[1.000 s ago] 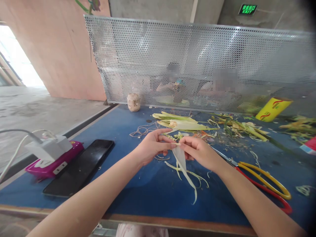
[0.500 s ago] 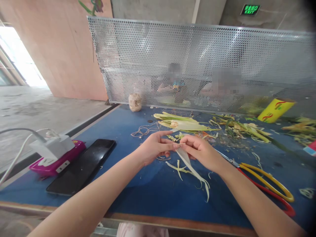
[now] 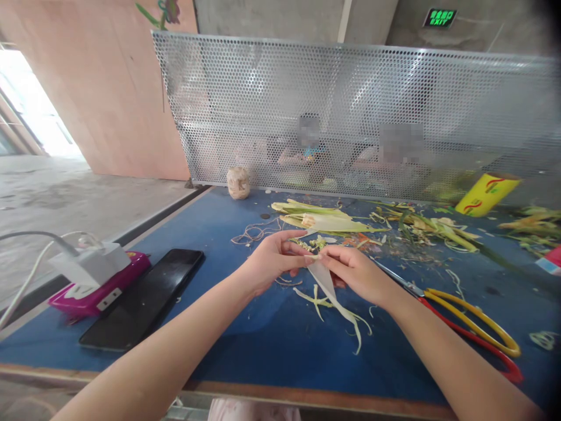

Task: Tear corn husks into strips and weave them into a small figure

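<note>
A pale strip of corn husk (image 3: 326,285) hangs from between my fingers, its split, curling ends trailing down to the right over the table. My left hand (image 3: 277,255) pinches its top edge between thumb and fingers. My right hand (image 3: 350,266) pinches the same husk close beside, the fingertips of both hands nearly touching. Just below lies a small scrap of split husk (image 3: 316,302). Behind my hands lie several larger green-white husk leaves (image 3: 333,222) and a loose string (image 3: 256,232).
Scissors (image 3: 423,292) with yellow and red handles lie by my right forearm. A black phone (image 3: 144,298) and a magenta power strip (image 3: 99,298) are on the left. A perforated metal screen (image 3: 263,105) stands behind, near a yellow roll (image 3: 487,194) and husk scraps (image 3: 432,228).
The husk's hanging end has swung slightly to the left. Both hands keep their pinch on it, with a small shift of the fingers. The whole view has shifted a little.
</note>
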`<action>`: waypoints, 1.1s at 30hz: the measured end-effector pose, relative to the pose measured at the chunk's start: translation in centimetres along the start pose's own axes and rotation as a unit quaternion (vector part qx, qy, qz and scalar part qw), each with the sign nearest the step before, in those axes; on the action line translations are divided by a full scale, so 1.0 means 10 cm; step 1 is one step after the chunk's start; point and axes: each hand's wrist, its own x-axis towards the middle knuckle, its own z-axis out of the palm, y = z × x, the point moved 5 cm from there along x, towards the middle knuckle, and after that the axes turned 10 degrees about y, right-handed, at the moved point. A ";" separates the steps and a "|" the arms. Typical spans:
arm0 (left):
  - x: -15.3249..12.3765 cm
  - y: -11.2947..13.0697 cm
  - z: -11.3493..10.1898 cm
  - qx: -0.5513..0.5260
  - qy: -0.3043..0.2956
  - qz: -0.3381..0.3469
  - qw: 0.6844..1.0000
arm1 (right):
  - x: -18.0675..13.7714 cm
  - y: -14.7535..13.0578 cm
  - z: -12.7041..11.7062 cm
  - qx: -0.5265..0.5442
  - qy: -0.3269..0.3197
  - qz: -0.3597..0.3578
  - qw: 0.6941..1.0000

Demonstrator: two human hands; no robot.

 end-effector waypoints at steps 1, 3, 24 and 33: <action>0.00 0.00 0.00 0.005 -0.002 0.001 1.000 | 0.00 0.00 0.00 -0.001 0.000 -0.001 1.000; -0.01 0.00 0.01 0.015 -0.009 -0.003 1.000 | -0.01 -0.01 0.00 -0.003 -0.003 -0.002 1.000; 0.01 -0.02 0.00 0.025 -0.007 0.016 1.000 | -0.01 -0.03 0.01 -0.004 0.008 -0.012 1.000; 0.00 -0.05 0.00 -0.025 -0.008 -0.036 0.999 | -0.01 -0.07 -0.02 -0.002 0.006 -0.036 0.999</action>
